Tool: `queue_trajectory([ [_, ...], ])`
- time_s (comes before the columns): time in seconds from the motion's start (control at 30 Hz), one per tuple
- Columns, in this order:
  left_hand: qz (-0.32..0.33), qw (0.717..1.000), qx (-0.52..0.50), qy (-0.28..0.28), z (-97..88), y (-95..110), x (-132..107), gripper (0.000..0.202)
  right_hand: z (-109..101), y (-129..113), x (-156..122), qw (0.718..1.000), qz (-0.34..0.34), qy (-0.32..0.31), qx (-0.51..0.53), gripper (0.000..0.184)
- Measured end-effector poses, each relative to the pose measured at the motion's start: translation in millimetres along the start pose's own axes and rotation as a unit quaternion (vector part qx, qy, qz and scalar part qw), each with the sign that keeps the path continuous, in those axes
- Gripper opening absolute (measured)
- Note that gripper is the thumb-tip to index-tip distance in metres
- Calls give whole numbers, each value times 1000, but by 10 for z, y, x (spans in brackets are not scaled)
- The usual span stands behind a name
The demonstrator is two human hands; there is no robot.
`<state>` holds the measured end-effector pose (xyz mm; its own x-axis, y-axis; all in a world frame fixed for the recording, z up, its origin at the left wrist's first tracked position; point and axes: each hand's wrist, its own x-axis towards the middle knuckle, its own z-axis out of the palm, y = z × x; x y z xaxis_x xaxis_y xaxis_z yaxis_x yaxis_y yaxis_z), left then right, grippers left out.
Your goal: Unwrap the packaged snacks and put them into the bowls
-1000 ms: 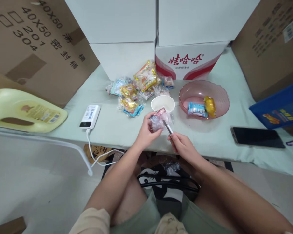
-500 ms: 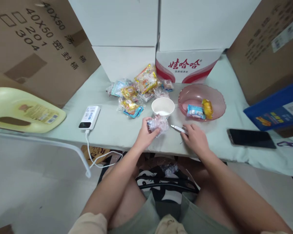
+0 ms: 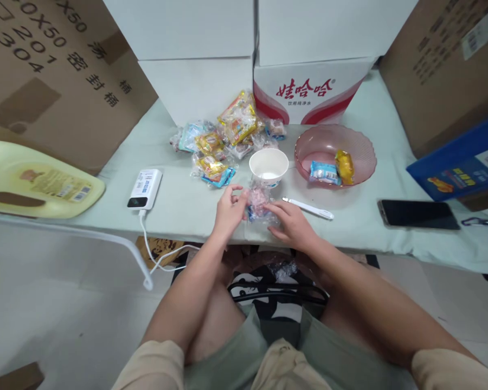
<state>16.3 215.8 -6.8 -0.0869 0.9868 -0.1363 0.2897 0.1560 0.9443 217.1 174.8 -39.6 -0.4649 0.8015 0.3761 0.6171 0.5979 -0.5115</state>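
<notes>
Since the earlier frame, the cutter (image 3: 308, 208) is now lying loose on the table (image 3: 179, 208); our right hand (image 3: 295, 223) is touching the film-wrapped packet (image 3: 259, 201), fingers spread. Our left hand (image 3: 229, 210) is pinching its edge. We're probably opening film; next move is likely needing opposed pulls. Packet's sitting between hands, before the white cup (image 3: 268, 162), which is showing bare inside. Pink bowl (image 3: 363, 156) is holding blue (image 3: 324, 173) and yellow packets (image 3: 345, 166).
</notes>
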Motion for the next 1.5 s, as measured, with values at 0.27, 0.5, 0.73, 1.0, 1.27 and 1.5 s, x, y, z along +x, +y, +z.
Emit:
queue_trajectory([
  [0.27, 95, 989, -23, 110, -162, 7, 88, 20, -286, 149, -67, 994, 29, 99, -48, 21],
  [0.5, 132, 985, 63, -91, -62, -8, 66, 30, -624, 214, -88, 982, 113, 152, -19, 32],
  [0.73, 117, 983, 110, -88, -116, 65, 34, 37, -600, 120, -95, 977, 183, 18, -112, 46],
  [1.0, 241, 936, 207, -150, -130, 114, -85, 18, -814, -60, -103, 994, 11, -94, -53, 15],
  [1.27, 248, 890, 279, -262, 12, 0, 5, 45, -742, -185, -139, 953, 153, -231, -127, 24],
  [1.5, 218, 916, 269, -202, 84, 80, -25, 31, -724, -108, -92, 955, 198, -58, -213, 25],
])
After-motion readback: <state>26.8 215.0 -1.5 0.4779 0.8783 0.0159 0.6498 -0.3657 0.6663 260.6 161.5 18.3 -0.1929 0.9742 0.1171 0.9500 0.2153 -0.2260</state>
